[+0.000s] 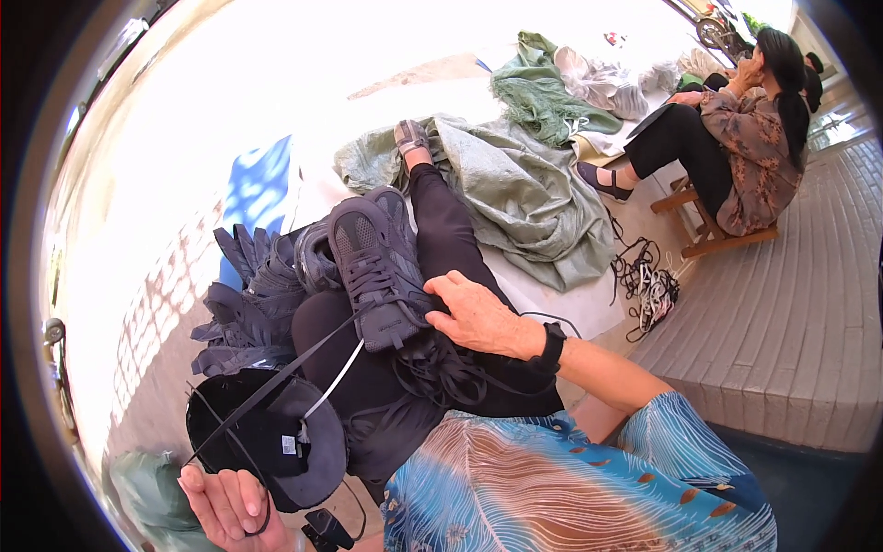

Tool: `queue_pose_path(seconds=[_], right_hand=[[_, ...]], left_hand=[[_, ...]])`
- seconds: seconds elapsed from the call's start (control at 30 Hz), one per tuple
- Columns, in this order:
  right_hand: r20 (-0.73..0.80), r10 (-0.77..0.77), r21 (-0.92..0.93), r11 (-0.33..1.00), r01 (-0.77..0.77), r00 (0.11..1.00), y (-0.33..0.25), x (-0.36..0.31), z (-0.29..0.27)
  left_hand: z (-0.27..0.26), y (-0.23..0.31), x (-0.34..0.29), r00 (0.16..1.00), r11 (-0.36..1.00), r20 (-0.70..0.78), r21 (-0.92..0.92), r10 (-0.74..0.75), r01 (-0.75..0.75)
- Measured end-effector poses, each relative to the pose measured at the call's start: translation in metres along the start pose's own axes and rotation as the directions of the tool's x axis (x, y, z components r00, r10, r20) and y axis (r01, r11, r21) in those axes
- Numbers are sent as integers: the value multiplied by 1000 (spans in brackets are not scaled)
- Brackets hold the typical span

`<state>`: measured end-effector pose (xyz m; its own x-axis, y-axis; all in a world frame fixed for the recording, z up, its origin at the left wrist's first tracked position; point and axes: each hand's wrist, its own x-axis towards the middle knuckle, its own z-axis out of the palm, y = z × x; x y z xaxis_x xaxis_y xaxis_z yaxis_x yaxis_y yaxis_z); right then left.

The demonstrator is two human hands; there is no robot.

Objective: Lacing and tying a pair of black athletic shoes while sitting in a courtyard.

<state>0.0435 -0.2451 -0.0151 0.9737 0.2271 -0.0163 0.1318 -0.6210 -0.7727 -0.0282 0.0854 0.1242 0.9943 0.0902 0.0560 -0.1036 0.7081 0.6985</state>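
Observation:
A dark grey sneaker upper [368, 267] lies across my lap with laces threaded through its front; a second one shows partly behind it. My left hand [225, 506], at the lower left, has its fingers closed round a dark shoelace [285, 373], which runs taut to the upper. My right hand [487, 317] is at the right side of the upper, thumb and forefinger against its edge, the other fingers partly hidden. A white lace [336, 377] slants down from the upper's end. Loose dark laces [451, 373] lie bunched on my thigh beside it.
Several more dark uppers [248, 304] are piled at my left, above a black cap [267, 432]. Green woven sheeting [524, 202] spreads past my foot. Tangled black and white laces [653, 290] lie at right, near a person [754, 138] on a wooden stool [708, 235].

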Motion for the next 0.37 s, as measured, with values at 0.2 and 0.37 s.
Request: queue_pose_path(seconds=[0.2,0.37], right_hand=[[164,54,-145,989,-30,985,5,14,23],[446,199,-205,972,-117,873,2,28,6]], left_hand=[[-5,15,7,993,989,6,83,119,-119],[-44,57,6,952,920,-59,280,302,-274]])
